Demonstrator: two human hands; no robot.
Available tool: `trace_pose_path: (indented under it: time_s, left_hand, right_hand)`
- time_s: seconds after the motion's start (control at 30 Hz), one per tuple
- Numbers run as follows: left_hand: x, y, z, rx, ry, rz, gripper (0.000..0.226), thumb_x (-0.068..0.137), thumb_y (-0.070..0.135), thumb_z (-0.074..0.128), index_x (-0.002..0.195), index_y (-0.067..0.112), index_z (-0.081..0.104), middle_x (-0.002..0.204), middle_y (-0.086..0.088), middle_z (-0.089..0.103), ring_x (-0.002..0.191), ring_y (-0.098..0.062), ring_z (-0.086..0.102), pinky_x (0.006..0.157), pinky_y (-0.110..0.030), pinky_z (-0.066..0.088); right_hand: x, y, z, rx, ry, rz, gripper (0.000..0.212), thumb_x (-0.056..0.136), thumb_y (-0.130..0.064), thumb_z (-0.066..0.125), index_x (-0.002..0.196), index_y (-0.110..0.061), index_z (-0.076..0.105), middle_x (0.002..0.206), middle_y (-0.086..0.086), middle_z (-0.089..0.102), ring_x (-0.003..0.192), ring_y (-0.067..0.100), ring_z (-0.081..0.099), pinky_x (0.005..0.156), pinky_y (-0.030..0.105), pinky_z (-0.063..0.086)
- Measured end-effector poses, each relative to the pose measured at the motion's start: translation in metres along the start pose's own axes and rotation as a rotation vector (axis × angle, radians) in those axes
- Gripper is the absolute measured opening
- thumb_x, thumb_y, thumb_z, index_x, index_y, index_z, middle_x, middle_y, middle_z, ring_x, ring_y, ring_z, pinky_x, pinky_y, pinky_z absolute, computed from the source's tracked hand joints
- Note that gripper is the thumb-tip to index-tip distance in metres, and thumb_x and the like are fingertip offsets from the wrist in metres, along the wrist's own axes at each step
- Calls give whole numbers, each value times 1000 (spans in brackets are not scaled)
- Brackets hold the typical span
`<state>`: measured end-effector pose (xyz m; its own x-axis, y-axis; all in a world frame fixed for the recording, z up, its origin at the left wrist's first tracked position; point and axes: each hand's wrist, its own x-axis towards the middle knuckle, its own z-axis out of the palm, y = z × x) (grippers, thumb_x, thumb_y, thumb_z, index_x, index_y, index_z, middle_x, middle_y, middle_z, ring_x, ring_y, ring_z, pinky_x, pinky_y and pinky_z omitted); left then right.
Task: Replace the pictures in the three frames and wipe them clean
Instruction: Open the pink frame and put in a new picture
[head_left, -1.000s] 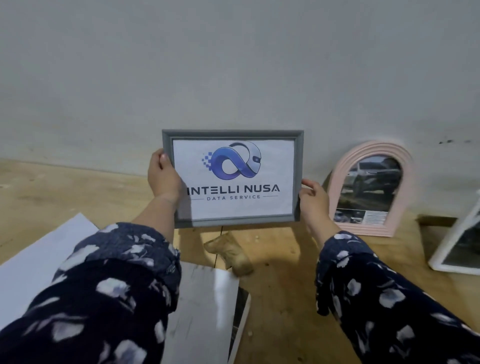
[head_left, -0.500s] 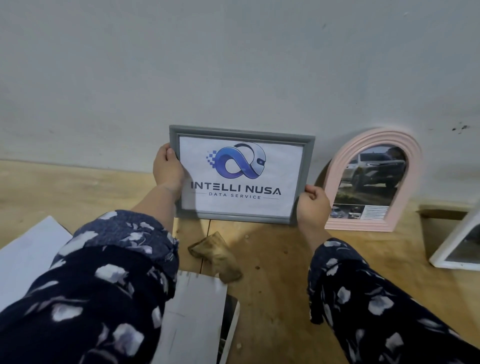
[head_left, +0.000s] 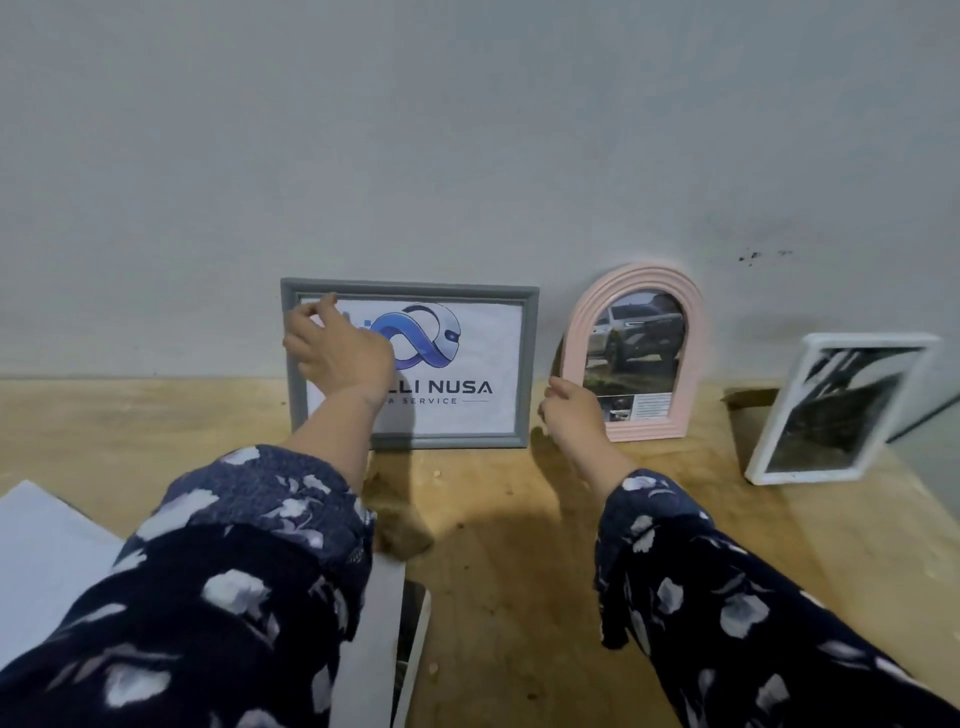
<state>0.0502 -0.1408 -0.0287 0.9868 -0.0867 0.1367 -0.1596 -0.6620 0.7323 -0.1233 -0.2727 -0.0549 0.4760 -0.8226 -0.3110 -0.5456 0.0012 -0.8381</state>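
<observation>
Neither grip is closed on anything: the left hand (head_left: 337, 348) hovers loosely curled before the grey frame (head_left: 410, 364), stood on the desk (head_left: 519, 519) against the wall (head_left: 467, 130) for display, the right hand (head_left: 569, 415) beside it.

Grey frame (head_left: 410, 364), leaning vs wall: white sheet w/ blue loop logo. Big dark caps below read "LLI NUSA"; start of word hidden behind left hand (head_left: 340, 345). Smaller line under it: "A SERVICE", also cut off by same hand/wrist, w/ thin rule to its right. Pink arched frame (head_left: 635, 358): car photo w/ small white text block at bottom right, print too tiny to read. White frame (head_left: 839, 408), far right: dark pic, no legible txt. No numbers or other signs readable.
</observation>
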Motion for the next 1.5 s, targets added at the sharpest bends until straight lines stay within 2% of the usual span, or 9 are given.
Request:
trace_pose_path:
  time_s: [0.23, 0.33, 0.43, 0.53, 0.63, 0.8, 1.07, 1.3, 1.5]
  left_hand:
    - [-64, 60, 47, -220, -296, 251, 36, 93, 8, 50, 129, 13, 51, 133, -9, 39, 117, -30, 48, 97, -33, 41]
    - [-104, 97, 81, -293, -419, 213, 38, 94, 9, 51, 132, 13, 48, 130, -9, 50, 114, -28, 54, 98, -41, 47]
    - [-117, 103, 87, -316, -476, 171, 47, 92, 3, 52, 138, 9, 42, 134, -10, 53, 121, -27, 52, 97, -31, 43]
    - [-135, 116, 111, -315, -461, 119, 54, 94, 4, 52, 144, 9, 34, 141, -8, 48, 128, -27, 47, 93, -25, 38]
    - [-147, 120, 128, -323, -452, 64, 64, 95, 11, 52, 151, 11, 21, 153, -7, 33, 139, -26, 34, 112, -35, 31]
    - [-162, 120, 147, -351, -442, 69, 43, 89, 10, 60, 130, 15, 47, 116, -1, 57, 103, -14, 55, 83, -23, 43]
    - [-178, 118, 131, -401, -385, -76, 24, 94, 36, 54, 112, 24, 44, 107, 0, 56, 101, -23, 57, 90, -37, 45]
    - [-197, 110, 80, -488, -448, -172, 73, 94, 59, 37, 152, 22, 13, 154, -9, 32, 137, -35, 35, 112, -52, 30]
    - [-225, 99, 20, -407, -334, -5, 66, 97, 57, 21, 146, 15, 33, 149, -8, 38, 136, -28, 37, 114, -47, 28]
  right_hand:
    - [6, 23, -89, 45, 118, -24, 51, 92, 2, 40, 141, -11, 45, 141, 4, 51, 130, 22, 47, 105, 29, 37]
    - [27, 43, -145, 6, 169, -3, 53, 92, 2, 40, 143, -13, 41, 145, 6, 47, 131, 24, 45, 107, 32, 36]
    - [35, 49, -157, -10, 130, -15, 59, 93, 3, 38, 148, -16, 31, 151, 6, 38, 133, 28, 43, 108, 36, 39]
    - [54, 53, -178, 1, 92, -2, 63, 95, 6, 34, 151, -19, 21, 153, 8, 33, 133, 31, 41, 105, 38, 40]
    - [73, 59, -187, 4, 19, 28, 64, 97, 4, 31, 153, -22, 14, 153, 8, 32, 134, 31, 39, 105, 39, 38]
    - [90, 68, -185, 51, -98, 9, 59, 97, 2, 30, 150, -23, 22, 142, 7, 48, 121, 28, 51, 104, 40, 44]
    - [74, 69, -194, 29, -15, -120, 31, 102, -15, 35, 133, -19, 40, 123, 6, 56, 103, 25, 58, 89, 39, 49]
    - [20, 47, -211, -90, 41, -405, 28, 102, -13, 36, 128, -18, 44, 108, 1, 53, 85, 14, 54, 67, 23, 43]
    - [-51, 54, -204, -558, 150, -738, 32, 97, -6, 40, 126, -17, 51, 119, 7, 56, 104, 28, 55, 92, 42, 44]
